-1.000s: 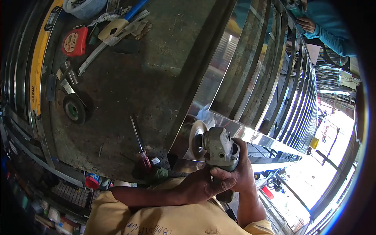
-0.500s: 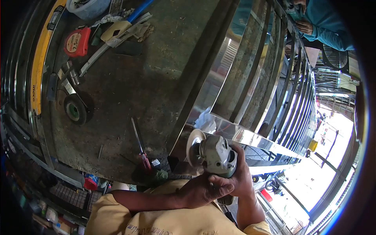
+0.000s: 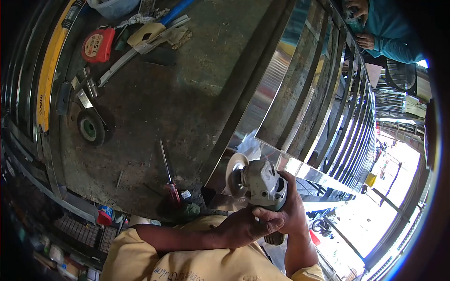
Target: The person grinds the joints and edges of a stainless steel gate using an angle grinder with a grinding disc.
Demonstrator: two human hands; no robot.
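Observation:
An angle grinder (image 3: 265, 183) with a grey-white head is held in both hands, close in front of my chest. My right hand (image 3: 292, 202) wraps round the far side of its body. My left hand (image 3: 255, 227) closes on the lower body from the left, thumb lying across it. The round disc (image 3: 235, 174) faces left, overlapping the corner of the shiny metal frame (image 3: 274, 156) in this view. Just beyond the disc, a pale crumpled piece (image 3: 248, 146) shows on the frame's corner.
On the dark workbench (image 3: 154, 112) lie a red-handled screwdriver (image 3: 172, 191), a red tape measure (image 3: 98, 45), a wheel disc (image 3: 91, 127) and a yellow spirit level (image 3: 48, 77). Slatted metal bars (image 3: 328, 93) extend rightward. Another person's blue sleeve (image 3: 396, 49) is at upper right.
The view has shifted slightly. My hands and the grinder keep nearly the same place at the frame's corner, and the other person's hands have moved a little.

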